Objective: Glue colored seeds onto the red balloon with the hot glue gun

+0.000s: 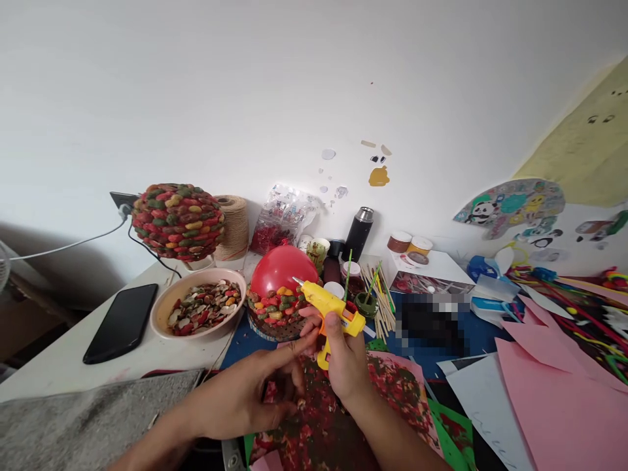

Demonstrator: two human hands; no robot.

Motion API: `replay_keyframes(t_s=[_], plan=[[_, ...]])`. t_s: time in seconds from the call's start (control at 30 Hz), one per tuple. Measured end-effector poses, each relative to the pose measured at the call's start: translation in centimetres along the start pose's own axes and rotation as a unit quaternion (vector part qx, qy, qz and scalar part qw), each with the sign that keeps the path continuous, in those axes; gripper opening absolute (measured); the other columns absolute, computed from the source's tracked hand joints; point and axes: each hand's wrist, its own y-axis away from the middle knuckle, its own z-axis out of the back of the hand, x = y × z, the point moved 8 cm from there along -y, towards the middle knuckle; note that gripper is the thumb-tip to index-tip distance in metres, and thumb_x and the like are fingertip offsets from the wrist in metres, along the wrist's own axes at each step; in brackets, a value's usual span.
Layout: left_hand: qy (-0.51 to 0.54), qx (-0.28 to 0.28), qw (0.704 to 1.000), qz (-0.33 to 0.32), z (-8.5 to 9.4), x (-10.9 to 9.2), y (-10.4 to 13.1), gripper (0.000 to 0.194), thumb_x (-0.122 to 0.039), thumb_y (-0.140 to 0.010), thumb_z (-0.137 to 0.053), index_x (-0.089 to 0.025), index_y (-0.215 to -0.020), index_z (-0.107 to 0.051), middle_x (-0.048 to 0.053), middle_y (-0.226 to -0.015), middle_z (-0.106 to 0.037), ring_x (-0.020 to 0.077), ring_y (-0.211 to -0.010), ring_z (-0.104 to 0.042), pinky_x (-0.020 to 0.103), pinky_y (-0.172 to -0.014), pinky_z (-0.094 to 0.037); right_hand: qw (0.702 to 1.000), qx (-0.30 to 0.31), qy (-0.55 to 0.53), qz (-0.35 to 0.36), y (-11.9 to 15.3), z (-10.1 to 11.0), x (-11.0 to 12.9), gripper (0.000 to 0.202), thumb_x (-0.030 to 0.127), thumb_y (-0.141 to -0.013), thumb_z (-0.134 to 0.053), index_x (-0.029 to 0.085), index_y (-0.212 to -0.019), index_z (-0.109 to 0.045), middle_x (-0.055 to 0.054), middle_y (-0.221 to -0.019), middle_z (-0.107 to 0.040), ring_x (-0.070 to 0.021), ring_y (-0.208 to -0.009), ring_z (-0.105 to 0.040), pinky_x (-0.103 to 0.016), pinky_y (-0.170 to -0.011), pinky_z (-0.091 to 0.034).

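A yellow glue gun (pixel 333 314) sits in my right hand (pixel 348 366), its nozzle pointing up and left. My left hand (pixel 250 392) is open, thumb and fingers apart; its index finger reaches to the right hand's fingers beside the gun, and I cannot tell if they touch. Just behind the nozzle, a red balloon (pixel 284 269) shows a smooth top, with red, green and yellow painted shells (pixel 275 306) around its lower part. Under both hands lies a paint-stained pink sheet (pixel 397 386). To the left, a pink bowl (pixel 159 314) contains many loose shells.
A shell-covered ball (pixel 179 221) stands at the back left near twine (pixel 233 226). A black phone (pixel 122 324) lies beside the bowl. Behind are a black flask (pixel 359 232), paint jars and wooden sticks (pixel 385 307). Pink paper (pixel 549 392) lies at right.
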Motion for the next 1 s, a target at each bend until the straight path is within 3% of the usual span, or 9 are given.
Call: replay_keyframes(t_s=[0.1, 0.2, 0.27, 0.33, 0.43, 0.5, 0.7, 0.83, 1.0], plan=[[0.032, 0.047, 0.998, 0.027, -0.7, 0.2, 0.5, 0.104, -0.006, -0.079, -0.073, -0.044, -0.171, -0.044, -0.002, -0.103, -0.082, 0.0150, -0.081, -0.071, 0.021, -0.072, -0.057, 1.000, -0.020, 0.009, 0.013, -0.1, 0.6, 0.1, 0.071, 0.082, -0.102, -0.059, 0.016, -0.103, -0.085, -0.007, -0.075, -0.077, -0.0158, -0.056, -0.065, -0.027, -0.054, -0.056], [0.100, 0.019, 0.994, 0.034, 0.3, 0.0, 1.0, 0.081, -0.008, -0.080, -0.078, -0.041, -0.153, -0.068, 0.000, -0.101, -0.081, 0.0145, -0.078, -0.071, 0.021, -0.070, -0.059, 0.999, -0.033, 0.008, 0.004, -0.1, 0.9, -0.1, 0.072, 0.084, -0.100, -0.059, 0.016, -0.101, -0.084, -0.007, -0.074, -0.076, -0.0154, -0.053, -0.064, -0.025, -0.049, -0.050], [0.178, -0.079, 0.981, 0.011, 2.8, -0.1, 1.3, 0.053, -0.015, -0.086, -0.083, -0.035, -0.135, -0.083, 0.003, -0.098, -0.081, 0.0150, -0.076, -0.072, 0.023, -0.071, -0.062, 1.000, -0.026, 0.001, -0.008, 0.0, 0.7, -0.4, 0.072, 0.084, -0.100, -0.060, 0.016, -0.098, -0.083, -0.006, -0.071, -0.074, -0.0147, -0.050, -0.063, -0.024, -0.046, -0.046], [0.250, -0.218, 0.943, -0.033, 6.1, 0.2, 1.9, 0.036, -0.025, -0.086, -0.091, -0.030, -0.122, -0.088, 0.005, -0.093, -0.080, 0.0145, -0.073, -0.072, 0.022, -0.068, -0.062, 1.000, -0.011, -0.006, -0.015, 0.3, 0.4, -0.7, 0.070, 0.083, -0.100, -0.061, 0.016, -0.094, -0.082, -0.005, -0.068, -0.072, -0.0152, -0.051, -0.064, -0.024, -0.047, -0.046], [0.318, -0.393, 0.860, -0.073, 10.0, 1.3, 3.2, 0.031, -0.034, -0.074, -0.102, -0.025, -0.102, -0.091, 0.004, -0.083, -0.079, 0.0123, -0.066, -0.071, 0.019, -0.064, -0.059, 1.000, -0.006, -0.011, 0.008, 0.9, 0.3, -0.6, 0.066, 0.079, -0.103, -0.060, 0.017, -0.092, -0.082, -0.002, -0.063, -0.066, -0.0139, -0.050, -0.061, -0.022, -0.047, -0.044], [0.342, -0.446, 0.825, -0.065, 11.0, 2.2, 3.5, 0.035, -0.036, -0.066, -0.107, -0.023, -0.093, -0.090, 0.003, -0.077, -0.078, 0.0121, -0.064, -0.071, 0.019, -0.064, -0.059, 1.000, 0.013, 0.010, 0.021, 1.3, 0.0, -0.6, 0.064, 0.076, -0.104, -0.061, 0.018, -0.092, -0.083, 0.000, -0.059, -0.062, -0.0135, -0.049, -0.058, -0.022, -0.047, -0.042], [0.315, -0.489, 0.812, -0.043, 11.1, 2.4, 3.4, 0.039, -0.037, -0.061, -0.109, -0.019, -0.089, -0.088, 0.004, -0.084, -0.079, 0.0137, -0.069, -0.072, 0.021, -0.066, -0.062, 0.993, 0.066, 0.090, 0.042, 1.9, -0.6, -1.3, 0.065, 0.075, -0.105, -0.060, 0.018, -0.083, -0.080, -0.004, -0.068, -0.068, -0.0161, -0.051, -0.062, -0.029, -0.053, -0.050], [0.285, -0.482, 0.828, -0.041, 10.7, 2.3, 3.4, 0.036, -0.037, -0.066, -0.107, -0.020, -0.091, -0.087, 0.005, -0.087, -0.082, 0.0171, -0.079, -0.076, 0.023, -0.074, -0.064, 0.989, 0.062, 0.130, 0.037, 2.0, -0.5, -1.7, 0.065, 0.076, -0.106, -0.058, 0.018, -0.081, -0.077, -0.002, -0.059, -0.063, -0.0173, -0.051, -0.061, -0.029, -0.052, -0.049], [0.236, -0.457, 0.857, -0.026, 10.1, 1.9, 3.3, 0.032, -0.039, -0.074, -0.103, -0.021, -0.095, -0.087, 0.005, -0.090, -0.084, 0.0187, -0.081, -0.078, 0.026, -0.077, -0.065, 0.983, 0.079, 0.151, 0.063, 2.0, -1.3, -0.4, 0.065, 0.074, -0.107, -0.056, 0.020, -0.077, -0.074, 0.000, -0.057, -0.058, -0.0168, -0.051, -0.058, -0.028, -0.049, -0.046]])
